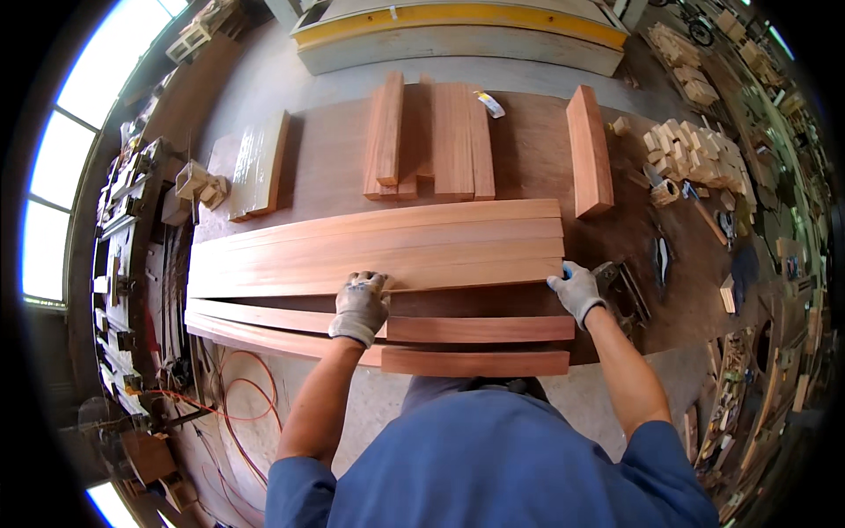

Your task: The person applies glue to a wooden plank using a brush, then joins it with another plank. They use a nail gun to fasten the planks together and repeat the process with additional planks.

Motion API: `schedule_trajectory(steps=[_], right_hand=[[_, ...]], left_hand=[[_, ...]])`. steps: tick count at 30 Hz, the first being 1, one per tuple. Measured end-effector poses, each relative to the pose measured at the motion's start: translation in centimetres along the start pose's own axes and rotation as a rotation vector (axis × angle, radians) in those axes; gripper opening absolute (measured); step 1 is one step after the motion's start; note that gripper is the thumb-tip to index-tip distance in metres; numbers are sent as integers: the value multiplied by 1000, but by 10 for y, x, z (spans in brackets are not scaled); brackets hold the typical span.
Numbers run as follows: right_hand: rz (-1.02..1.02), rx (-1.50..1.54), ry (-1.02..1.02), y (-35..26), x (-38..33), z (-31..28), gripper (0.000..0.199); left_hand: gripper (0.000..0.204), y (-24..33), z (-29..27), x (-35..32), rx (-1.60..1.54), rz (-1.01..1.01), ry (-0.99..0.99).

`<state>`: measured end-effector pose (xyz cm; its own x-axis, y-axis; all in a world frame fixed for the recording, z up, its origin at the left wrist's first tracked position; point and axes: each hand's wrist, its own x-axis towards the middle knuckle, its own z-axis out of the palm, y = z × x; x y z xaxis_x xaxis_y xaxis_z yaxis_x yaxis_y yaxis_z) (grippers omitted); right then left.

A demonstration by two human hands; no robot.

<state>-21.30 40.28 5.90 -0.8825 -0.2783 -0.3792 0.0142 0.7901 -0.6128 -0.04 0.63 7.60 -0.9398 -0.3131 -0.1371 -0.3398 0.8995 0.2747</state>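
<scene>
Long reddish wooden boards point(378, 251) lie side by side on the bench, crosswise in front of me. My left hand point(361, 305), in a grey-white work glove, has its fingers curled over the near edge of the closest of these boards. At their right end, my gloved right hand point(578, 290) takes hold of the near corner, thumb on the near edge and fingers by the end face. A dark gap, wider toward the right, parts these boards from narrower strips on my side. Two short reddish pieces point(480, 330) point(475, 362) lie nearest my body.
Stacked short boards point(453, 141) stand beyond, with a wrapped block point(260, 167) left and a single block point(591, 154) right. Small wood blocks point(695, 154), a hammer point(709, 216) and a dark metal tool point(623, 295) lie rightward. An orange hose point(231, 387) coils on the floor.
</scene>
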Motion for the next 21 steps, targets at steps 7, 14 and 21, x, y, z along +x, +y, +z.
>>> schedule_trajectory(steps=[7,14,21], right_hand=[[-57,-268,-75,1,-13,-4,64],[-310,-606,-139,15,16,0,57],[-257,-761,-312,11,15,-27,52]], left_hand=[[31,-10,-9,-8,33,76,-87],[34,-20,8,-8,65,75,-83],[28,2,7,-15,36,78,-77]])
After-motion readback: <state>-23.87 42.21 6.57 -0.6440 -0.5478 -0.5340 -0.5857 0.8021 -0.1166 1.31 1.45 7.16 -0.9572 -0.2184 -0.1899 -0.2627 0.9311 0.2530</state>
